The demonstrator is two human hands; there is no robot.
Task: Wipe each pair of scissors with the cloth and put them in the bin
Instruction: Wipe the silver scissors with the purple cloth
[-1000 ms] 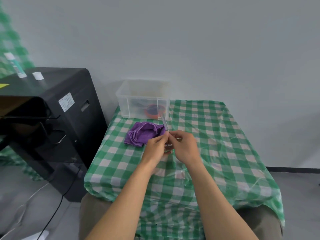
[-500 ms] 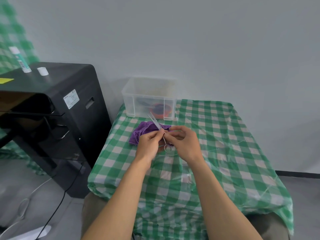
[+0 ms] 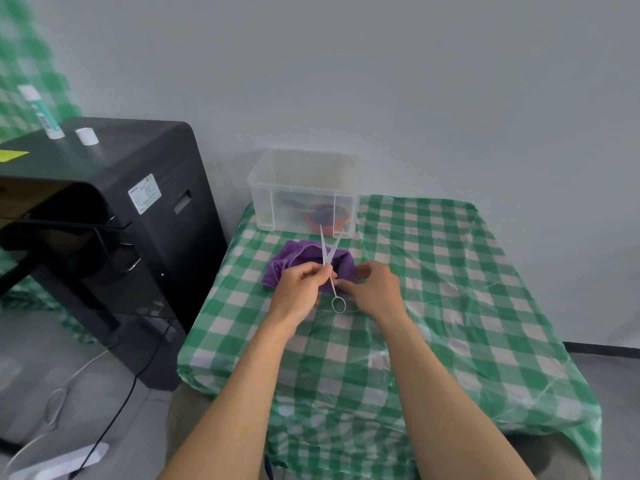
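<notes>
Scissors spread open, second handle ring hidden behind left hand.

Setting: plain workroom or small office. Evidence: bare white wall; grey hard floor; tall black cabinet-style machine bearing yellow warning sticker; white power strip and black cable on floor; small table under green-and-white checked plastic cover.

bin open-topped behind cloth; open tablecloth to right; black machine blocks left.
</notes>
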